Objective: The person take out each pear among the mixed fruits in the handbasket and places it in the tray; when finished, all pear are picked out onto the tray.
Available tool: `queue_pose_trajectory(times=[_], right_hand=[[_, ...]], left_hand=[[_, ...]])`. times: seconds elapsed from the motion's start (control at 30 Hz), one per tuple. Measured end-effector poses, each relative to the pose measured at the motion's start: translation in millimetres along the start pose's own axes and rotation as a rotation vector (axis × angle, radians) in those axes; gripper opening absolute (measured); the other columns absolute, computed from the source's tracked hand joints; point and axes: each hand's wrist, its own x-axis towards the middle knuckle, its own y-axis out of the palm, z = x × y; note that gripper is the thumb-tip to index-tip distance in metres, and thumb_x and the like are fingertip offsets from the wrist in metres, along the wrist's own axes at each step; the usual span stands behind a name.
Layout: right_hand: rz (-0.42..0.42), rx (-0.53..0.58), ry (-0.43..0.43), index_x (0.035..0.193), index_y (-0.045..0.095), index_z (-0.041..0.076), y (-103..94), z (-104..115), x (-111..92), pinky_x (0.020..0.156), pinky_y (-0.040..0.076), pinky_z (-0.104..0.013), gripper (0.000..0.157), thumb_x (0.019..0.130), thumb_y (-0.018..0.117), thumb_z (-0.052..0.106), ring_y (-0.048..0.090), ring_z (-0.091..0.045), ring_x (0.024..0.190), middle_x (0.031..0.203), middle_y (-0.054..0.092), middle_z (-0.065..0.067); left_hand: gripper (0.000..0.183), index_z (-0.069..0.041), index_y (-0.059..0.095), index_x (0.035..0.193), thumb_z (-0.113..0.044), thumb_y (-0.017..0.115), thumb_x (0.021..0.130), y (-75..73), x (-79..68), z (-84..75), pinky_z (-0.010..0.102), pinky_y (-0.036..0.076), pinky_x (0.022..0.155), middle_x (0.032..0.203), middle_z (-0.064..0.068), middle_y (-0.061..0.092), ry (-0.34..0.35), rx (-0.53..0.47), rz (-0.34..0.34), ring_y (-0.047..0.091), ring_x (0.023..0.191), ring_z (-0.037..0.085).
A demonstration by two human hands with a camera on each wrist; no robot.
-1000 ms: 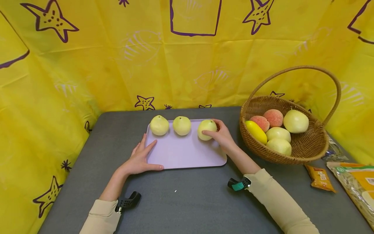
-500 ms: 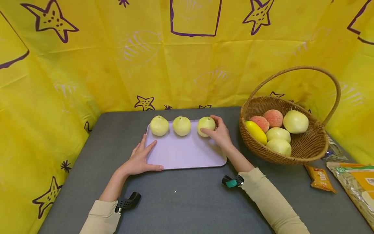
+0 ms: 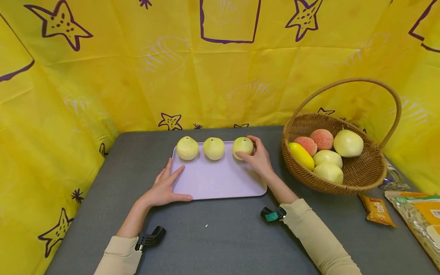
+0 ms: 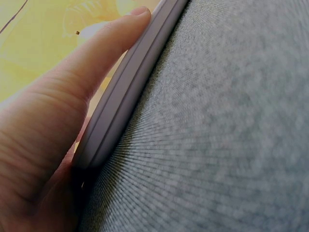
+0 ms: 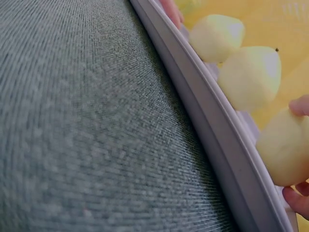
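Observation:
A pale purple tray (image 3: 214, 181) lies on the grey table, with three round, pale yellow-green pears along its far edge. The left pear (image 3: 187, 148) and the middle pear (image 3: 214, 148) stand upright and apart. My right hand (image 3: 257, 158) holds the right pear (image 3: 241, 147), thumb at its front and fingers round its far right side; the right wrist view shows fingertips on that pear (image 5: 284, 147) too. At the tray's left front corner rests my left hand (image 3: 164, 189), fingers spread along the left edge. Its straight thumb (image 4: 108, 46) lies along the front edge.
On the right stands a wicker basket (image 3: 364, 173) with a tall handle. Inside are two pinkish peaches (image 3: 322, 139), a yellow fruit (image 3: 301, 156) and several pale green fruits (image 3: 348, 143). Beside it lie an orange packet (image 3: 378, 211) and a larger bag (image 3: 417, 217). Yellow cloth hangs behind.
With the right pear in its grip, my right hand has moved slightly toward the tray's far edge, level with the other pears. It has hardly moved in the last half second. My left hand stays put.

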Motion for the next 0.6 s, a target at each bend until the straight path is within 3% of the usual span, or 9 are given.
queue_pose_trajectory(times=[0.33, 0.6], right_hand=[[0.028, -0.007, -0.02, 0.143, 0.041, 0.011, -5.6, -1.4, -1.2, 0.105, 0.038, -0.041, 0.081, 0.077, 0.084, 0.024, 0.044, -0.026, 0.13, 0.142, 0.044, -0.011], [0.035, -0.054, -0.018, 0.142, 0.042, 0.011, -8.7, -4.8, -1.3, 0.102, 0.039, -0.042, 0.08, 0.076, 0.085, 0.025, 0.046, -0.026, 0.124, 0.139, 0.043, -0.012]], left_hand=[[0.111, -0.007, 0.027, 0.154, -0.055, 0.081, 0.07, 1.4, -0.5, 0.0, 0.067, -0.002, 0.107, 0.158, 0.022, -0.019, 0.01, -0.003, -0.012, -0.006, 0.141, 0.052], [0.111, -0.006, 0.028, 0.153, -0.055, 0.081, 0.07, 1.2, -0.8, 0.0, 0.066, -0.002, 0.107, 0.158, 0.024, -0.019, 0.017, -0.005, -0.013, -0.005, 0.141, 0.053]])
